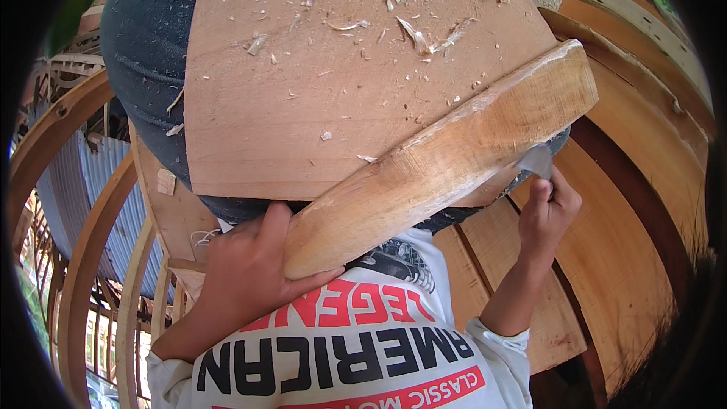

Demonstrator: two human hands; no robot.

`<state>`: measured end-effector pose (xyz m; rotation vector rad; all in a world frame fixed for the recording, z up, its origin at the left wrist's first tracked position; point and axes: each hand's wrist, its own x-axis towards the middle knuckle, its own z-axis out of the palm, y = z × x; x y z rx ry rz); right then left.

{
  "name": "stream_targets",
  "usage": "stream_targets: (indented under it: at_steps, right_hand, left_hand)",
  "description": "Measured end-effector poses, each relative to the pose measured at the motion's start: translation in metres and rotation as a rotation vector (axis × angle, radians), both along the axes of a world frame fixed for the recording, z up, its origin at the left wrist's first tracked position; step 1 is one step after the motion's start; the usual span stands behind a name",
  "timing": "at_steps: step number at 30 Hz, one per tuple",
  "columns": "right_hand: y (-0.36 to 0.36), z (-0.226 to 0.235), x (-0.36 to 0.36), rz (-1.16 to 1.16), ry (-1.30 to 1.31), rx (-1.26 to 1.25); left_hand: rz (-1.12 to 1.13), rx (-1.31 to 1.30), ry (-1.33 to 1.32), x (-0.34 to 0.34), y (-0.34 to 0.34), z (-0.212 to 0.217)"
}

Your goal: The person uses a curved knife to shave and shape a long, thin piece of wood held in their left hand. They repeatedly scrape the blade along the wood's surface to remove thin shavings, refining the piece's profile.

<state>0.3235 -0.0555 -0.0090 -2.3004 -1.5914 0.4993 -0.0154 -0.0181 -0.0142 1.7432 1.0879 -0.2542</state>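
Note:
A thick, slightly curved wooden piece (pixel 447 153) slants across my lap, from its lower end near my belly up to the right. My left hand (pixel 250 254) grips that lower end, with the thumb along its side and a finger under its tip. In my right hand (pixel 549 216) is a scraper with a short, wide grey blade (pixel 536 160); the fist hides its handle. The blade is at the near edge of the wooden piece, close to its upper right end. White fuzzy patches run along the piece's edges.
A broad wooden board (pixel 288 121) lies over my legs under the piece, strewn with wood shavings (pixel 416 34). Curved wooden ribs (pixel 95 257) rise at the left, with corrugated metal sheets (pixel 113 197) behind them. Wide planks (pixel 606 220) line the right side.

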Motion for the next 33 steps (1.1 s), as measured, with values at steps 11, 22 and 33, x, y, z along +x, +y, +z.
stream_targets:
  at_steps: [11,22,33]
  right_hand:
    - [0.002,-0.004,0.034,-0.360,0.079,0.048]
    - [0.001,-0.005,-0.011,-0.126,0.004,0.013]
    - [0.002,-0.025,0.076,-0.477,0.024,0.053]
  left_hand:
    - [0.131,-0.202,-0.057,-0.002,0.006,0.002]
    - [0.166,-0.218,-0.024,0.005,0.000,0.016]
    - [0.304,-0.244,-0.089,-0.003,-0.027,0.014]
